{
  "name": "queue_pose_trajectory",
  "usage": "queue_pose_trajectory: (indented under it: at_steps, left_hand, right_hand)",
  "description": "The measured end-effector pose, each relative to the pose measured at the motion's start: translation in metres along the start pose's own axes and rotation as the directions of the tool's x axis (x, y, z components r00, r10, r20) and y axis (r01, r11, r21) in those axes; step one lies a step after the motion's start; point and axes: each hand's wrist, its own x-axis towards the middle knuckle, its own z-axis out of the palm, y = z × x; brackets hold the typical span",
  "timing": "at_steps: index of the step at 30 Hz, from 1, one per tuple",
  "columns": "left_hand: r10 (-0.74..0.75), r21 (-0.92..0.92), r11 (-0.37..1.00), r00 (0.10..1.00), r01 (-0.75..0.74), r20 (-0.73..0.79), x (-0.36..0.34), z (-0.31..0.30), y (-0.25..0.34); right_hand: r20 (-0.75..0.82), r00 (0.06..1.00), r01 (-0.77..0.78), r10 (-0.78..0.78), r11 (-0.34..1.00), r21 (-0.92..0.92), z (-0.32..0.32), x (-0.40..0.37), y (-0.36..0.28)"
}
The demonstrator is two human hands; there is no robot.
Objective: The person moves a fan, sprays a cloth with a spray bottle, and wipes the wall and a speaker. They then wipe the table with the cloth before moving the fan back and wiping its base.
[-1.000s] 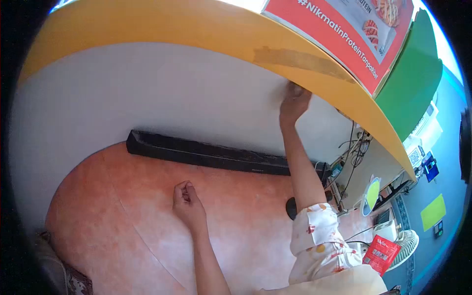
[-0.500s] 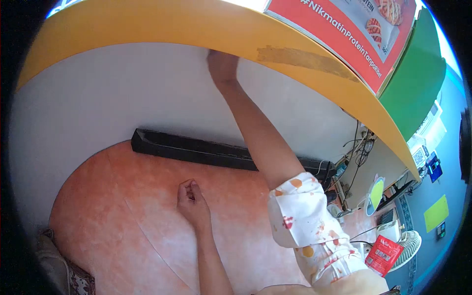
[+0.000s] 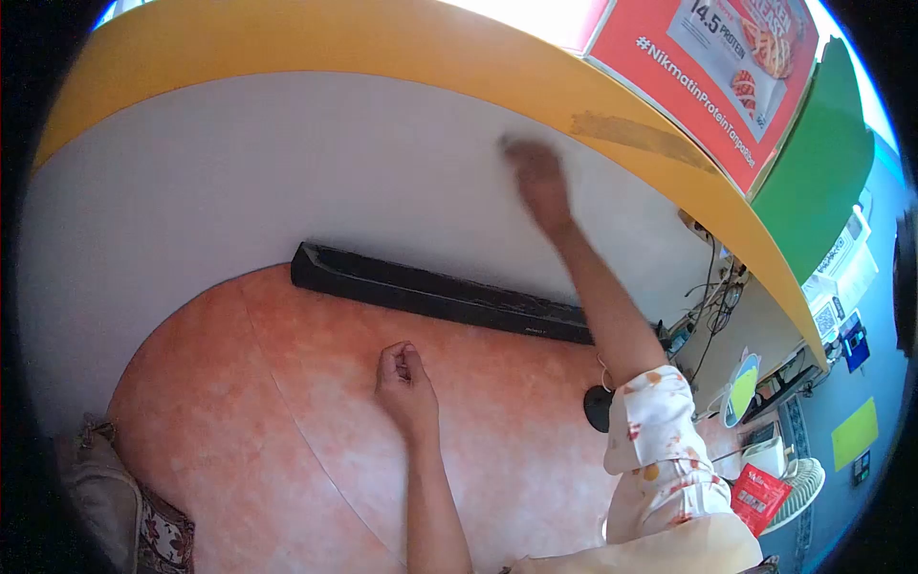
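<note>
- Worktop (image 3: pixel 516 430): mottled orange surface, spanning the centre and bottom of the frame; a thin line curves across its left part.
- White panel (image 3: pixel 287 153): broad band behind the worktop, upper centre; of the larger surfaces, the nearest to the right hand. Contact between them cannot be confirmed.
- Yellow ledge (image 3: pixel 287 43): arches along the panel's far edge, with a brown strip (image 3: pixel 641 134) at upper right.
- Black bar (image 3: pixel 430 292): lies lengthwise on the worktop beside the panel, centre of the frame.
- Right hand (image 3: pixel 540 182): upper centre, its arm reaching from a patterned sleeve (image 3: pixel 660 421) at lower right. Motion blur hides the grip; whether it is open, closed or around the small dark patch at the fingers cannot be told.
- Left hand (image 3: pixel 409 383): just below centre, over the worktop; the grip is loosely closed, fingers curled, no object discernible within.
- Red packet (image 3: pixel 760 497): lower right, in front of a white fan (image 3: pixel 805 488).
- Progress (judgement): the work appears under way at the white panel, since the right hand is blurred there while the left hand seems idle. No finished portion can be distinguished; how much is done, and how much is left, cannot be determined.
</note>
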Motion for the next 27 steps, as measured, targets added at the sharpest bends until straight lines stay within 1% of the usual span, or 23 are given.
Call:
queue_pose_trajectory:
  at_steps: [1,2,3,5,6,7,8,9,10,13,14,15,16,17,19,21,22,24,27]
  left_hand:
    - [-0.004,-0.001,1.000,1.000,0.004,0.004,0.000,0.000,0.000]
    - [-0.007,0.001,1.000,1.000,0.007,0.010,0.000,0.000,-0.001]
    - [-0.009,0.002,1.000,1.000,0.009,0.017,0.001,0.001,0.000]
    - [0.004,0.026,1.000,1.000,-0.004,0.013,-0.002,0.000,0.004]
    - [0.018,0.039,0.999,1.000,-0.019,0.014,-0.001,-0.001,0.006]
    - [0.028,0.032,0.999,1.000,-0.028,0.013,0.000,0.000,0.004]
    - [0.034,0.024,0.999,0.999,-0.034,0.008,0.001,0.001,0.000]
    - [0.036,0.015,0.999,0.999,-0.036,0.004,0.000,0.001,-0.003]
    - [0.034,0.006,0.999,0.999,-0.034,0.005,0.001,0.001,-0.004]
    - [0.034,-0.009,0.999,0.999,-0.034,0.002,-0.001,0.000,-0.004]
    - [0.042,0.000,0.999,0.999,-0.042,-0.005,-0.001,0.001,-0.003]
    - [0.050,0.010,0.999,0.999,-0.050,-0.018,0.000,0.002,-0.003]
    - [0.055,0.001,0.998,0.998,-0.055,-0.021,0.000,0.002,-0.002]
    - [0.060,-0.002,0.998,0.998,-0.060,-0.020,0.000,0.002,0.000]
    - [0.056,0.022,0.998,0.998,-0.055,-0.013,0.000,0.002,0.000]
    - [0.043,0.075,0.996,0.999,-0.043,0.000,0.000,0.002,-0.002]
    - [0.048,0.057,0.997,0.999,-0.047,-0.002,0.000,0.003,-0.003]
    - [0.055,0.030,0.998,0.998,-0.055,-0.003,-0.001,0.002,-0.005]
    - [0.029,0.008,1.000,0.999,-0.029,-0.012,0.000,0.002,-0.003]
  right_hand:
    - [-0.089,0.990,-0.106,0.110,0.993,0.048,-0.002,0.013,0.006]
    - [-0.177,0.960,-0.200,0.218,0.973,0.114,-0.004,0.026,0.012]
    - [-0.221,0.931,-0.247,0.292,0.946,0.209,-0.001,0.029,0.014]
    - [-0.237,0.941,-0.206,0.240,0.966,0.157,0.004,0.019,0.010]
    - [-0.206,0.972,-0.115,0.115,0.993,0.011,0.012,0.007,-0.005]
    - [-0.198,0.980,0.026,-0.024,1.000,0.008,0.033,-0.009,-0.016]
    - [-0.059,0.988,0.144,-0.142,0.989,0.031,0.042,-0.032,-0.032]
    - [0.092,0.970,0.220,-0.226,0.973,0.064,0.053,-0.050,-0.043]
    - [0.126,0.971,0.184,-0.201,0.973,0.138,0.055,-0.058,-0.055]
    - [0.179,0.943,0.261,-0.280,0.958,0.122,0.042,-0.044,-0.050]
    - [0.055,0.967,0.252,-0.251,0.968,-0.013,0.037,-0.029,-0.040]
    - [-0.078,0.969,0.222,-0.235,0.965,-0.140,0.032,-0.008,-0.027]
    - [-0.109,0.994,-0.021,0.015,0.998,-0.051,0.008,0.022,-0.029]
    - [-0.115,0.955,-0.270,0.273,0.962,0.043,-0.010,0.046,-0.032]
    - [-0.174,0.924,-0.319,0.340,0.938,0.140,0.019,0.054,-0.014]
    - [-0.183,0.966,-0.185,0.184,0.983,0.011,0.052,0.039,-0.014]
    - [-0.131,0.991,-0.021,0.000,0.987,-0.161,0.063,0.024,-0.030]
    - [0.015,0.983,0.184,-0.184,0.982,0.049,0.067,-0.011,-0.065]
    - [0.222,0.958,0.153,-0.184,0.977,0.151,0.062,-0.027,-0.082]
